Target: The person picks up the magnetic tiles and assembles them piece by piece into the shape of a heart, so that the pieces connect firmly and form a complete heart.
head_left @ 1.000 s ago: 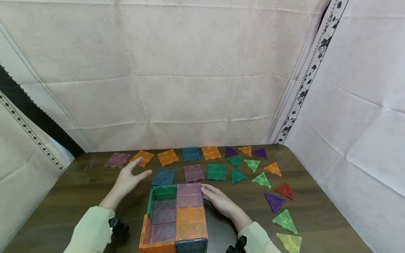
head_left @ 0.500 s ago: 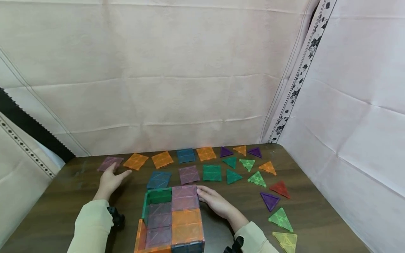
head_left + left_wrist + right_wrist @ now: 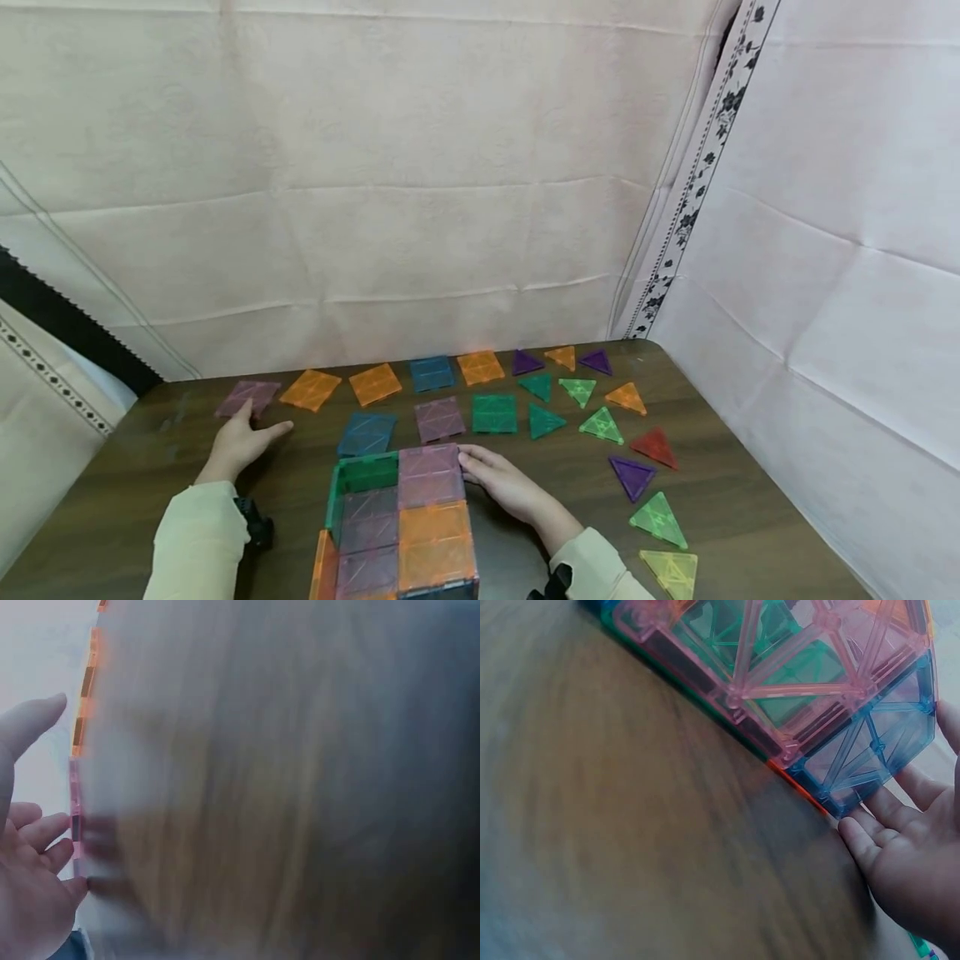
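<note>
At the table's far left lies a mauve magnetic tile (image 3: 251,394); my left hand (image 3: 238,442) is at its near edge, thumb spread away. In the left wrist view, fingertips (image 3: 58,825) meet the edge of the pinkish tile (image 3: 75,796). A box built of see-through magnetic tiles (image 3: 433,546) stands in front of me, its left half uncovered and its right half topped with mauve and orange tiles. My right hand (image 3: 513,489) rests its fingers against the box's far right corner. In the right wrist view those fingers touch a blue panel (image 3: 877,742) beside a pink one.
Square tiles lie along the back, such as an orange one (image 3: 311,389), a blue one (image 3: 367,433) and a green one (image 3: 494,413). To the right are several triangles, including a red one (image 3: 655,448) and a yellow one (image 3: 671,572). A pale cloth (image 3: 450,208) hangs behind the table.
My left hand has moved left, from beside the left orange tile to the mauve tile at the far left. My right hand stays at the box corner. The head view has shifted slightly.
</note>
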`<control>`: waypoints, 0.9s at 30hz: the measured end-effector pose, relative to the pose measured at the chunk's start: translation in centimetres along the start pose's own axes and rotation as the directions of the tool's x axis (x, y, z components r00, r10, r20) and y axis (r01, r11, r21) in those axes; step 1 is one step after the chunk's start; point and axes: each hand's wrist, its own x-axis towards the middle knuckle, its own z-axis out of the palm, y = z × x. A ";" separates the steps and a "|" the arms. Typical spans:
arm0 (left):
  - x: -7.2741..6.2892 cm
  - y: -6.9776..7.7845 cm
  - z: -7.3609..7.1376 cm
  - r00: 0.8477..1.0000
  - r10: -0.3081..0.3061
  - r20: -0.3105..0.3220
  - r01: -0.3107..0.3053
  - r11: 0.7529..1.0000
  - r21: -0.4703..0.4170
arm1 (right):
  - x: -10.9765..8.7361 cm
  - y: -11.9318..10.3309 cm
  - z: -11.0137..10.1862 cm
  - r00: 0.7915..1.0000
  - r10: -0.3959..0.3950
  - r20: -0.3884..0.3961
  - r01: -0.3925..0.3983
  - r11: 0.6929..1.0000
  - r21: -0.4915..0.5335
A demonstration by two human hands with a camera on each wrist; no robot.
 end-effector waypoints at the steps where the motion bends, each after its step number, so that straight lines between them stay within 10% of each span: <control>1: -0.2 -0.1 -0.1 1.000 0.013 -0.006 -0.013 1.000 0.021 | 0.0 0.0 0.0 1.000 -0.010 0.003 0.010 1.000 0.002; 18: -2.0 -3.0 -0.6 0.975 0.092 -0.203 -0.082 0.995 0.059 | 0.1 0.0 0.1 0.999 -0.037 0.020 0.037 0.999 0.010; 27: -1.4 -3.4 -1.0 0.992 0.005 -0.127 -0.001 1.000 0.027 | 0.1 0.0 0.1 0.999 -0.042 0.021 0.042 0.999 0.012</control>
